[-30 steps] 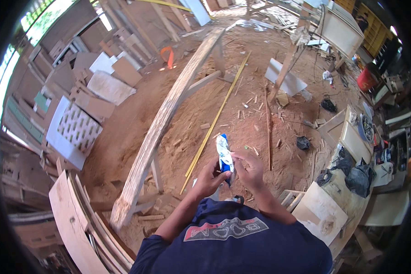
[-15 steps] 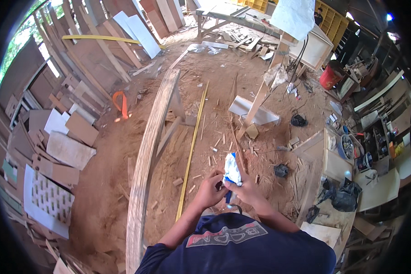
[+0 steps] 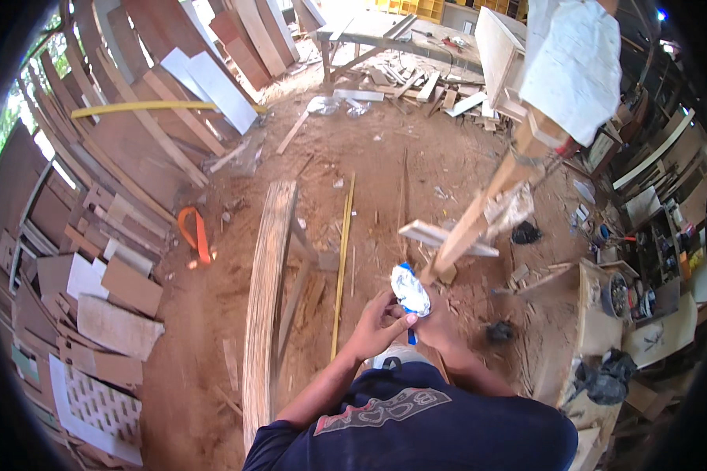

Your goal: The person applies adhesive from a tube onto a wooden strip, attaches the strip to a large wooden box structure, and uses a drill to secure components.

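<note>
Packet, one, silver-white with blue at its upper end and lower tail; located between the two hands, in front of the person's chest, above the dirt floor. Twelve o'clock is taken as straight away from the person. Long axis: tilted, from eleven o'clock at the far end to five at the near end; blue tail hanging toward six.

Left hand, one: packet lies toward one o'clock from it. Thumb laid on the packet's near end, fingers curled behind; grip narrow, holding the packet. This hand has the clearer contact. Forearm comes from seven o'clock and rises toward one, elbow out.

Right hand, one: packet lies toward eleven o'clock, touching or just beside; the blur does not settle which. Fingers partly hidden by the packet; how wide this grip stands cannot be told. Forearm comes from five o'clock and points toward ten.

Surroundings: beam, rough, long axis twelve to six, at nine o'clock from the hands. Yellow strip, at ten, nearly parallel to the beam. Post, tilted, at one. Black bag, well apart, at four.
</note>
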The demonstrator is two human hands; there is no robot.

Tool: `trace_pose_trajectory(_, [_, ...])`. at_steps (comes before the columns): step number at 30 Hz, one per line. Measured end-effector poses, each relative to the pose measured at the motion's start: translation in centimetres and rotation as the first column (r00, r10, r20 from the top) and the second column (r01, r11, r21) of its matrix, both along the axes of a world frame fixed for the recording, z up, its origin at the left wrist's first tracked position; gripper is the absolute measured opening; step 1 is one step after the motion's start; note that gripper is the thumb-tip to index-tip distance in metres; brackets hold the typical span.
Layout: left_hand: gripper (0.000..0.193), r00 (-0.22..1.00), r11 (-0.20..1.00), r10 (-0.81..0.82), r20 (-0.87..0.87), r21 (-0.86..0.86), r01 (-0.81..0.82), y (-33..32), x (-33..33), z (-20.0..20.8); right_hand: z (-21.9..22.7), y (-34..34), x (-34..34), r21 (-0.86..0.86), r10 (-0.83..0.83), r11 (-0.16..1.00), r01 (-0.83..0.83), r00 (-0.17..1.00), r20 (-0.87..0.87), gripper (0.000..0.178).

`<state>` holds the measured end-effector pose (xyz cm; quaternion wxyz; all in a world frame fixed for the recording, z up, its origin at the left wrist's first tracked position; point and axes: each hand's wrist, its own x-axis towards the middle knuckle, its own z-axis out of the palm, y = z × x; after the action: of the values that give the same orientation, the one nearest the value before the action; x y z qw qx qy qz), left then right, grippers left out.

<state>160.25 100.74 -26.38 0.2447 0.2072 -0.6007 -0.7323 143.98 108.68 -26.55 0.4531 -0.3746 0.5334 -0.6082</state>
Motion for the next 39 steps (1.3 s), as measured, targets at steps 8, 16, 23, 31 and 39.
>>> trace_pose_trajectory(8, [0.045, 0.998, 0.972, 0.061, -0.007, -0.226, -0.061, -22.1, -10.2, 2.4, -0.1, -22.6, -9.8, -0.169, -0.081, 0.985, 0.03, 0.95, -0.303, 0.039])
trace_pose_trajectory(16, [0.053, 1.0, 0.994, -0.012, -0.004, -0.112, 0.012, -38.0, -21.5, 3.1, 1.2, -35.8, -19.2, -0.147, -0.164, 0.981, 0.128, 0.95, -0.265, 0.051])
trace_pose_trajectory(23, [0.048, 0.969, 0.969, -0.246, 0.024, -0.014, 0.246, -52.4, -34.6, -0.7, -3.6, -46.0, -31.8, 0.059, -0.272, 0.949, 0.311, 0.896, -0.352, 0.05])
trace_pose_trajectory(31, [0.043, 0.953, 0.919, -0.291, 0.083, -0.253, 0.302, -71.4, -46.3, 5.5, 2.4, -63.9, -42.5, 0.07, -0.344, 0.925, 0.372, 0.903, -0.258, 0.049])
trace_pose_trajectory(39, [0.029, 0.943, 0.952, -0.302, 0.137, -0.003, 0.305, -81.2, -58.1, 5.2, 7.0, -72.3, -50.7, 0.053, -0.396, 0.891, 0.451, 0.828, -0.398, 0.066])
